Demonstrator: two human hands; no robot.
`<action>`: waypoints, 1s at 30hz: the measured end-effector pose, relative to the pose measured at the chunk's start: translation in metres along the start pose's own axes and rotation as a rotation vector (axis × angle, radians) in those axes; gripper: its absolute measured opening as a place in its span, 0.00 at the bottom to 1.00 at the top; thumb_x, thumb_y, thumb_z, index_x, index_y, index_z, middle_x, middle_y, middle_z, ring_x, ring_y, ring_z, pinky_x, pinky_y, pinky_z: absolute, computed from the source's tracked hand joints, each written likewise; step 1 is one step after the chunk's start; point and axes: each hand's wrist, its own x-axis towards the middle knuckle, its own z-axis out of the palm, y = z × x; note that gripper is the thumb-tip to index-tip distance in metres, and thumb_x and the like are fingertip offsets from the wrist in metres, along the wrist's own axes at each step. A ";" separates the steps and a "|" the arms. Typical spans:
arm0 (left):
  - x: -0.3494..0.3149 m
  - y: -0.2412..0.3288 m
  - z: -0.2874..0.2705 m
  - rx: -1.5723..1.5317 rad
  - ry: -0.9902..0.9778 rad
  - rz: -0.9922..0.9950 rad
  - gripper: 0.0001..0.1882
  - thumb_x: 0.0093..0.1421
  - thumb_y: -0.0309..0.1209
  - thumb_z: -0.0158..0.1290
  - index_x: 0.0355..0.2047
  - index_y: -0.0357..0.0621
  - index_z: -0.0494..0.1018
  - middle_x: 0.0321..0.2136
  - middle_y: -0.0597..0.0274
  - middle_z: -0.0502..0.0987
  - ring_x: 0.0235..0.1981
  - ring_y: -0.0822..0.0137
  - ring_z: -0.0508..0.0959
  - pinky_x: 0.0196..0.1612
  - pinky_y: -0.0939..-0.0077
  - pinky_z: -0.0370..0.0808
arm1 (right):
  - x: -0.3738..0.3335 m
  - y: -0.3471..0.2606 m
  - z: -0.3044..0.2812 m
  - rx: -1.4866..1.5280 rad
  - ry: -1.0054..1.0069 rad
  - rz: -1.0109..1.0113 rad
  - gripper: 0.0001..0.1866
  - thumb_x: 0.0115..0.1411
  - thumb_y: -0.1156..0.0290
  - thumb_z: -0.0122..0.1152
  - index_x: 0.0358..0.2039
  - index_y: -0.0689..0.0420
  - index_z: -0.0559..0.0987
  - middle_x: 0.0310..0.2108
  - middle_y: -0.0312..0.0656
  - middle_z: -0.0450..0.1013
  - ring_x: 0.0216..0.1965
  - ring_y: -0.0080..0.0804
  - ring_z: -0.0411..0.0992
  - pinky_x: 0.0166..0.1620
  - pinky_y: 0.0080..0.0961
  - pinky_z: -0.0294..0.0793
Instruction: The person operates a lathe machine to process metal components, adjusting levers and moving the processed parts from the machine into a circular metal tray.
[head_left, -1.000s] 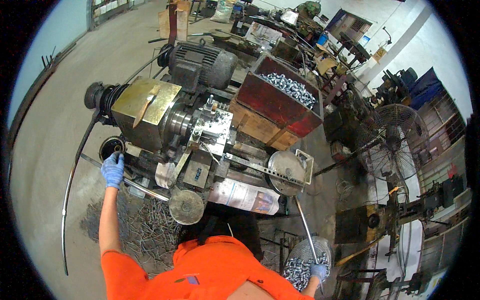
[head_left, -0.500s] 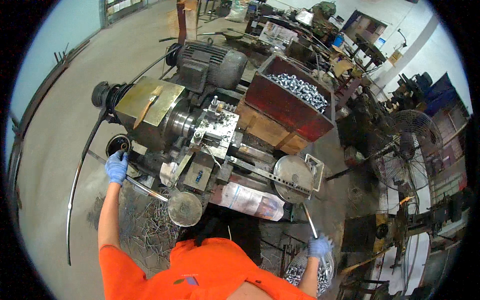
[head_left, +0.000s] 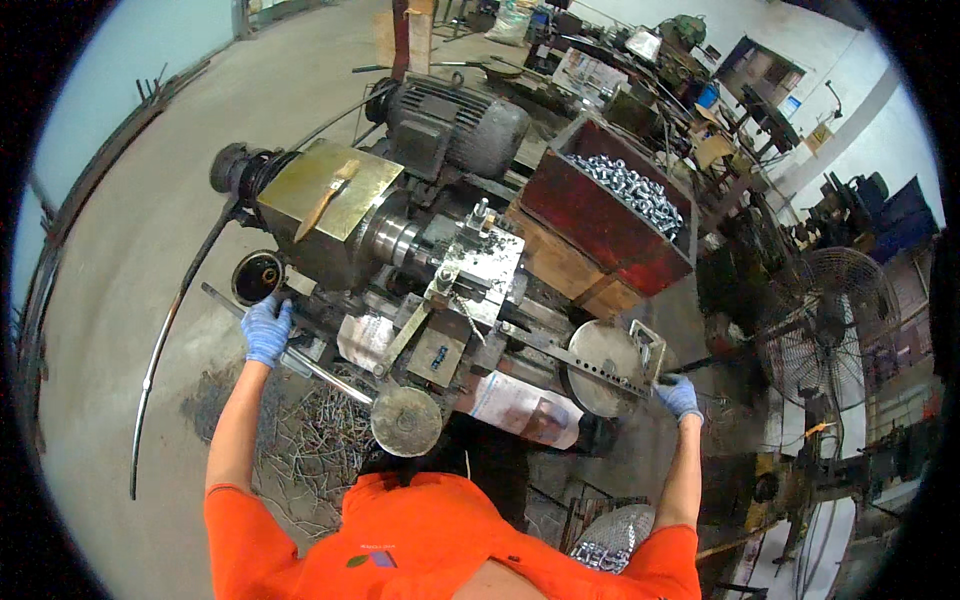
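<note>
Gloved in blue, my left hand (head_left: 267,330) lies across a long shiny metal rod (head_left: 338,381), its fingers appearing closed around it. Just beyond the fingertips sits a dark round cup (head_left: 257,277) with an oily inside. My right hand (head_left: 680,397), also gloved, is closed at the end of the perforated metal bar (head_left: 612,372), beside a metal loop (head_left: 648,348) and a round plate (head_left: 595,350); what it grips is hidden. Between my hands stands the lathe-like machine, with a bright metal block (head_left: 490,265) and a second round plate (head_left: 407,428).
A red box (head_left: 600,225) of small shiny metal parts rests on wood behind the machine. The motor (head_left: 455,125) and a brush (head_left: 327,200) are at the upper left. Metal shavings (head_left: 310,440) litter the floor. A wire basket (head_left: 625,525) of parts sits low right, near a fan (head_left: 825,310).
My right hand has moved up from the shiny rod near the basket to the perforated bar's end; that rod no longer shows. My left fingers have drawn back slightly from the cup. The view shifted.
</note>
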 end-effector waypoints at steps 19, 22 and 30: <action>-0.009 -0.088 -0.023 -0.825 0.378 -0.284 0.11 0.62 0.33 0.47 0.42 0.44 0.75 0.19 0.70 0.72 0.19 0.79 0.68 0.22 0.82 0.68 | -0.133 -0.197 0.076 0.447 0.006 -0.541 0.12 0.48 0.63 0.65 0.24 0.60 0.79 0.25 0.46 0.75 0.27 0.39 0.74 0.31 0.29 0.71; -0.031 -0.160 0.010 -0.841 0.246 -0.509 0.12 0.60 0.35 0.49 0.42 0.45 0.75 0.21 0.63 0.76 0.20 0.71 0.74 0.25 0.77 0.71 | -0.181 -0.113 0.109 0.365 0.254 -0.483 0.13 0.46 0.63 0.67 0.23 0.60 0.78 0.24 0.46 0.74 0.24 0.41 0.72 0.29 0.31 0.70; -0.038 -0.110 0.077 0.617 -0.747 0.283 0.17 0.55 0.46 0.46 0.36 0.51 0.77 0.29 0.55 0.79 0.32 0.55 0.79 0.35 0.64 0.74 | -0.254 0.042 0.233 0.000 -0.376 0.291 0.31 0.44 0.42 0.62 0.34 0.60 0.80 0.33 0.49 0.77 0.39 0.45 0.74 0.44 0.32 0.72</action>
